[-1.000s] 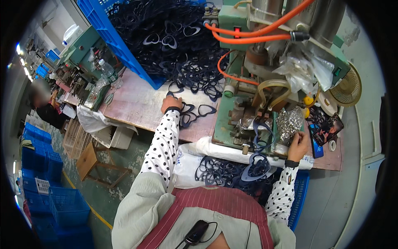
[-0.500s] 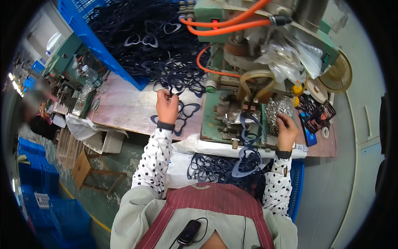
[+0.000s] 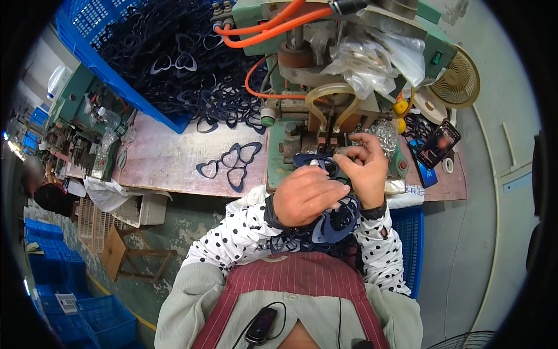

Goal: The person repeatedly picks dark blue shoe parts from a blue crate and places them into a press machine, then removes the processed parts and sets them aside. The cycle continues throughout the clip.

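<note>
Dark-blue frame (image 3: 317, 161), between both hands' grip

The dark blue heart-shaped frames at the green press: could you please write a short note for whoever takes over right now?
Left hand: closed around a dark blue frame, held just in front of the green press.
Right hand: fingers pinched at the same frame's right end, by the press tooling.
Loose frame on the wooden bench, left of the press.
Blue crate at the back left, heaped with frames.
More frames in the lap.
Done or left: the pictures do not show which frames have been pressed.
</note>
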`<move>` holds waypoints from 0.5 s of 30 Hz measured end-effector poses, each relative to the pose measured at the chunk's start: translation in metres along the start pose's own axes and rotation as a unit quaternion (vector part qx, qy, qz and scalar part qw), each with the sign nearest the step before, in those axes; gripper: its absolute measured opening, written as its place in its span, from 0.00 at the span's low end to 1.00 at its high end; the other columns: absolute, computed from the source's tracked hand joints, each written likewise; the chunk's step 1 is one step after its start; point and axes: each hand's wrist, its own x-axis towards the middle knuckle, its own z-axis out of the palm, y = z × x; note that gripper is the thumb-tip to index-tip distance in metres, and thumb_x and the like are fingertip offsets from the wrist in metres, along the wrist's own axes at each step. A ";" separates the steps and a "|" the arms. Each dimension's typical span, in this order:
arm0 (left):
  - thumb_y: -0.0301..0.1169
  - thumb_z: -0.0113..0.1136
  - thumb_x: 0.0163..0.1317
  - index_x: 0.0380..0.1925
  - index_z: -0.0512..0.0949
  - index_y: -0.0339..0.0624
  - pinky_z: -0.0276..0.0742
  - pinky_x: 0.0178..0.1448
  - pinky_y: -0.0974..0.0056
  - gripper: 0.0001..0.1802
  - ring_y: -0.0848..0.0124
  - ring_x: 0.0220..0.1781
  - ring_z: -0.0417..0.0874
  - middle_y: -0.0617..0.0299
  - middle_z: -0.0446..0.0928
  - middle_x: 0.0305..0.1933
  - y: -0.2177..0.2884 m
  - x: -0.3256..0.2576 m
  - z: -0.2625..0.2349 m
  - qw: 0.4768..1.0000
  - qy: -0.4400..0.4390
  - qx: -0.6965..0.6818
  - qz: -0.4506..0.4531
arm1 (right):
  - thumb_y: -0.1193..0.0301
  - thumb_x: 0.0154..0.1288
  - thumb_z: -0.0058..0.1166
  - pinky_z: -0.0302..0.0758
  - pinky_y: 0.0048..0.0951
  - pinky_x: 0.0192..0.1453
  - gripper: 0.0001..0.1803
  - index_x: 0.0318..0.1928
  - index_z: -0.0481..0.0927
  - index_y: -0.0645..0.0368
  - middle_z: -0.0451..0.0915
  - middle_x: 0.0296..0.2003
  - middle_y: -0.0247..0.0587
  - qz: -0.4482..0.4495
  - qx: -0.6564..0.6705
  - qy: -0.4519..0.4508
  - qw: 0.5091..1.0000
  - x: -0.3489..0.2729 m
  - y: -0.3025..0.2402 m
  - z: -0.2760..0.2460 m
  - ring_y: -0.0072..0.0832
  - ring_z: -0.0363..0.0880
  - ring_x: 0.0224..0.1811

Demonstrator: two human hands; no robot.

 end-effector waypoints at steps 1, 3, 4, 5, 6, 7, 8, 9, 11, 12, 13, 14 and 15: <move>0.28 0.68 0.50 0.47 0.80 0.37 0.78 0.51 0.53 0.21 0.60 0.40 0.83 0.56 0.83 0.42 -0.002 0.000 0.000 1.000 -0.004 -0.016 -0.003 | 0.79 0.50 0.66 0.63 0.15 0.26 0.25 0.49 0.72 0.63 0.82 0.29 0.34 0.000 -0.006 -0.002 1.000 0.003 0.001 0.000 0.10 0.69 0.25; 0.28 0.68 0.50 0.46 0.80 0.36 0.78 0.50 0.53 0.21 0.60 0.39 0.83 0.56 0.83 0.41 0.000 -0.005 0.000 1.000 -0.010 -0.005 0.016 | 0.79 0.50 0.66 0.64 0.16 0.27 0.25 0.49 0.71 0.63 0.81 0.29 0.34 -0.010 0.020 -0.007 1.000 0.006 -0.001 0.006 0.10 0.70 0.26; 0.28 0.68 0.50 0.46 0.80 0.36 0.78 0.50 0.53 0.21 0.60 0.39 0.83 0.55 0.83 0.41 0.002 -0.006 0.001 1.000 -0.012 -0.001 0.027 | 0.79 0.50 0.66 0.65 0.16 0.27 0.25 0.49 0.71 0.63 0.81 0.29 0.34 -0.016 0.033 -0.009 0.999 0.008 -0.002 0.010 0.11 0.70 0.26; 0.29 0.68 0.51 0.47 0.80 0.35 0.78 0.50 0.54 0.21 0.60 0.38 0.83 0.55 0.83 0.41 0.005 -0.008 0.000 0.999 -0.016 -0.003 0.044 | 0.79 0.50 0.66 0.68 0.17 0.29 0.27 0.50 0.69 0.64 0.81 0.29 0.36 -0.017 0.045 -0.015 0.999 0.008 -0.007 0.014 0.13 0.72 0.28; 0.29 0.68 0.52 0.48 0.79 0.35 0.78 0.50 0.54 0.22 0.60 0.38 0.82 0.55 0.83 0.41 0.008 -0.008 -0.002 0.998 -0.013 -0.013 0.056 | 0.79 0.50 0.66 0.69 0.17 0.30 0.27 0.50 0.68 0.65 0.81 0.29 0.37 -0.018 0.051 -0.008 0.999 0.009 -0.005 0.017 0.14 0.74 0.28; 0.30 0.68 0.52 0.48 0.79 0.34 0.78 0.49 0.54 0.22 0.61 0.37 0.82 0.55 0.83 0.41 0.012 -0.007 -0.004 0.997 -0.010 -0.024 0.066 | 0.80 0.50 0.66 0.70 0.18 0.31 0.28 0.50 0.67 0.66 0.81 0.29 0.38 -0.017 0.056 -0.003 0.998 0.010 0.000 0.019 0.15 0.75 0.29; 0.29 0.67 0.53 0.49 0.79 0.34 0.77 0.50 0.54 0.21 0.62 0.37 0.82 0.54 0.82 0.41 0.014 -0.004 -0.006 0.997 -0.012 -0.034 0.072 | 0.80 0.50 0.66 0.70 0.18 0.30 0.30 0.52 0.65 0.68 0.81 0.30 0.40 -0.019 0.062 -0.007 0.998 0.012 0.005 0.018 0.16 0.75 0.29; 0.28 0.66 0.54 0.49 0.79 0.34 0.77 0.51 0.54 0.21 0.61 0.38 0.82 0.54 0.82 0.41 0.012 -0.004 -0.006 0.996 -0.017 -0.040 0.080 | 0.79 0.50 0.66 0.70 0.18 0.31 0.29 0.52 0.66 0.68 0.82 0.30 0.40 -0.023 0.062 0.005 0.998 0.011 0.004 0.018 0.15 0.75 0.29; 0.27 0.63 0.55 0.49 0.79 0.34 0.76 0.52 0.53 0.19 0.61 0.38 0.82 0.54 0.82 0.41 0.006 -0.004 -0.007 0.995 -0.024 -0.049 0.089 | 0.79 0.51 0.65 0.70 0.18 0.31 0.29 0.53 0.66 0.68 0.82 0.31 0.40 -0.027 0.059 0.022 0.998 0.007 0.002 0.021 0.15 0.75 0.29; 0.25 0.57 0.56 0.48 0.79 0.35 0.75 0.54 0.52 0.18 0.59 0.39 0.82 0.53 0.82 0.42 0.003 0.001 -0.006 0.992 -0.041 -0.065 0.095 | 0.78 0.51 0.65 0.71 0.19 0.32 0.29 0.53 0.67 0.67 0.82 0.32 0.40 -0.032 0.023 0.014 0.999 0.007 0.000 0.016 0.16 0.75 0.30; 0.25 0.54 0.56 0.48 0.79 0.35 0.75 0.56 0.50 0.18 0.57 0.43 0.82 0.52 0.82 0.43 -0.001 0.002 -0.007 0.991 -0.053 -0.076 0.101 | 0.78 0.52 0.65 0.72 0.20 0.33 0.29 0.54 0.68 0.67 0.83 0.33 0.40 -0.039 -0.011 0.001 0.999 0.009 -0.001 0.012 0.17 0.76 0.30; 0.25 0.54 0.56 0.48 0.79 0.35 0.75 0.57 0.49 0.18 0.57 0.45 0.82 0.51 0.81 0.45 -0.005 0.001 -0.004 0.990 -0.065 -0.083 0.097 | 0.77 0.52 0.64 0.73 0.21 0.37 0.27 0.53 0.70 0.66 0.84 0.35 0.40 -0.073 -0.017 0.001 0.997 0.012 0.002 0.004 0.19 0.76 0.32; 0.25 0.53 0.57 0.48 0.79 0.35 0.74 0.59 0.48 0.18 0.56 0.47 0.82 0.51 0.81 0.46 -0.010 -0.001 0.000 0.989 -0.078 -0.090 0.093 | 0.76 0.53 0.64 0.74 0.23 0.40 0.25 0.53 0.73 0.63 0.84 0.37 0.39 -0.082 -0.054 0.023 0.995 0.017 0.011 -0.009 0.21 0.77 0.34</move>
